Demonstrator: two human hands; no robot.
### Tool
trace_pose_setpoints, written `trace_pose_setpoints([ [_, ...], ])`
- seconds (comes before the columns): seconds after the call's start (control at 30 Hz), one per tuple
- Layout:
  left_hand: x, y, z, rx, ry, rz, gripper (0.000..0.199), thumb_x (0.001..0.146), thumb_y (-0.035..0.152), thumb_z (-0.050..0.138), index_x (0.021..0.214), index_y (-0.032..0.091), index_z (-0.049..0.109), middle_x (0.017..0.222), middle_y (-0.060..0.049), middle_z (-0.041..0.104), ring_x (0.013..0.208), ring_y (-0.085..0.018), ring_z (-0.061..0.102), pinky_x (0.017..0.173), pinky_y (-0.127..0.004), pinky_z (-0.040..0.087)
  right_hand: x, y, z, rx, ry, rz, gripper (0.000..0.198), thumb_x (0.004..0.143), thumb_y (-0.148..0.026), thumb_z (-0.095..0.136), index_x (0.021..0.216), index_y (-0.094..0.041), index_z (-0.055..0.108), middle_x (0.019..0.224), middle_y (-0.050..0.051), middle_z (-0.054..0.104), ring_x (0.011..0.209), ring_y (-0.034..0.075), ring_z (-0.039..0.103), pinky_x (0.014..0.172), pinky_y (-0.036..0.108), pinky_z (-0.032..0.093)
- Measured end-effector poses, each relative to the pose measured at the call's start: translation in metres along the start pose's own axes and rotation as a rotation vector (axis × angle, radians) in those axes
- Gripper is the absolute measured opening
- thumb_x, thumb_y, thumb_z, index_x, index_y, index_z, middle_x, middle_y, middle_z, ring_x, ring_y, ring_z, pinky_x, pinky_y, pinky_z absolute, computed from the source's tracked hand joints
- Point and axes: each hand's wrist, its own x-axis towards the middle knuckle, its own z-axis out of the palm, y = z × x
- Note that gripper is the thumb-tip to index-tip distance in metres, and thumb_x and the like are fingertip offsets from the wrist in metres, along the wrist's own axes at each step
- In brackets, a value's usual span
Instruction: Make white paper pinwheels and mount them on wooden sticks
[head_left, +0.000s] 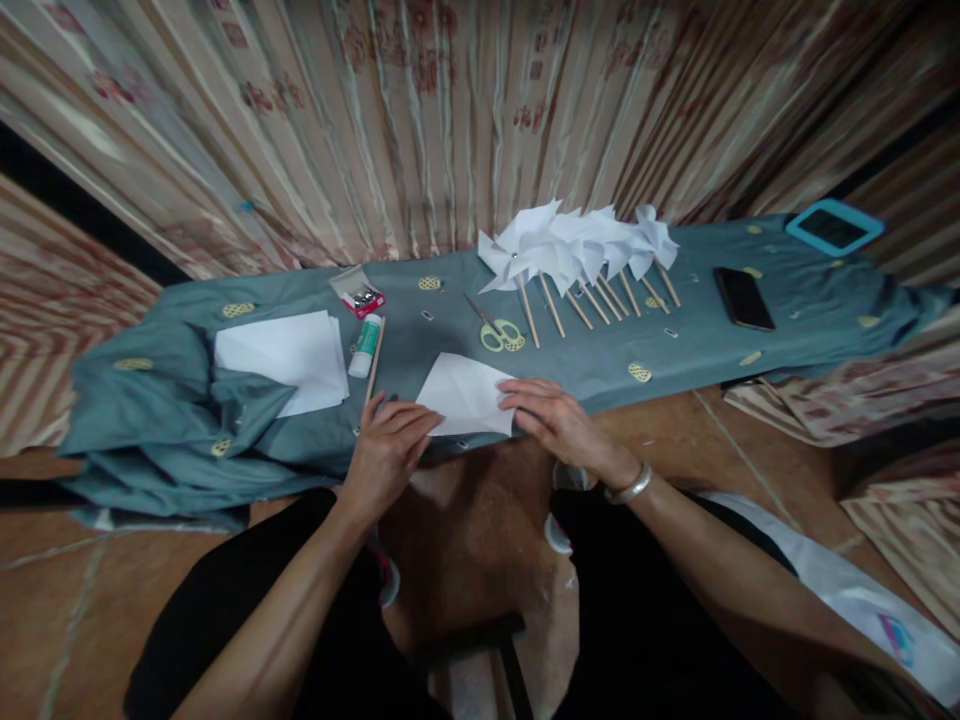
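A folded-looking white sheet of paper (469,395) lies at the front edge of the cloth-covered table, between my hands. My left hand (391,437) pinches its lower left corner, fingers close together. At the right edge, my right hand (553,415) grips the paper between thumb and fingers; the thumb is mostly hidden. Just beyond my left hand are a thin wooden stick (376,355) and a green-and-white glue stick (365,346). Green-handled scissors (501,335) rest behind the sheet.
Several white paper pinwheels (551,255) on wooden sticks lie at the back. A stack of white paper (300,350) sits left, near a small red box (358,295) of metal pieces. A black phone (742,298) and a blue-framed device (834,228) are right. Curtains (420,130) hang behind.
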Motion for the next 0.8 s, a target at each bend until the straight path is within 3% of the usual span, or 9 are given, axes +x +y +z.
trace_pose_setpoints([
  [0.17, 0.003, 0.000, -0.002, -0.066, 0.031, -0.065, 0.024, 0.095, 0.029, 0.050, 0.099, 0.023, 0.073, 0.090, -0.005, 0.075, 0.092, -0.021, 0.064, 0.098, -0.045, 0.043, 0.016, 0.000, -0.004, 0.289, 0.009, 0.219, 0.022, 0.089, -0.037, 0.055, 0.090, -0.022, 0.071, 0.097, 0.003, 0.074, 0.093, 0.021, 0.067, 0.087, 0.034, 0.049],
  [0.33, 0.005, -0.005, -0.005, -0.084, 0.028, -0.098, 0.026, 0.093, 0.033, 0.051, 0.092, 0.023, 0.075, 0.087, -0.006, 0.076, 0.094, -0.024, 0.061, 0.089, -0.044, 0.047, 0.032, 0.004, -0.005, 0.332, -0.013, 0.318, 0.029, 0.084, -0.043, 0.059, 0.074, -0.018, 0.069, 0.067, -0.003, 0.064, 0.066, 0.014, 0.056, 0.064, 0.025, 0.042],
  [0.6, 0.002, -0.020, -0.010, -0.159, 0.027, -0.212, 0.023, 0.088, 0.038, 0.059, 0.077, 0.026, 0.076, 0.079, -0.004, 0.075, 0.095, -0.024, 0.060, 0.091, -0.046, 0.046, 0.045, 0.019, -0.005, 0.338, -0.091, 0.326, 0.036, 0.079, -0.049, 0.061, 0.064, -0.018, 0.067, 0.057, -0.004, 0.054, 0.056, 0.011, 0.044, 0.056, 0.024, 0.033],
  [0.8, -0.004, -0.027, -0.014, -0.221, 0.003, -0.222, 0.020, 0.085, 0.038, 0.062, 0.079, 0.025, 0.076, 0.077, -0.004, 0.075, 0.093, -0.024, 0.061, 0.087, -0.043, 0.048, 0.047, 0.027, -0.002, 0.344, -0.057, 0.371, 0.041, 0.075, -0.056, 0.064, 0.062, -0.017, 0.067, 0.054, -0.004, 0.053, 0.054, 0.010, 0.043, 0.053, 0.024, 0.031],
])
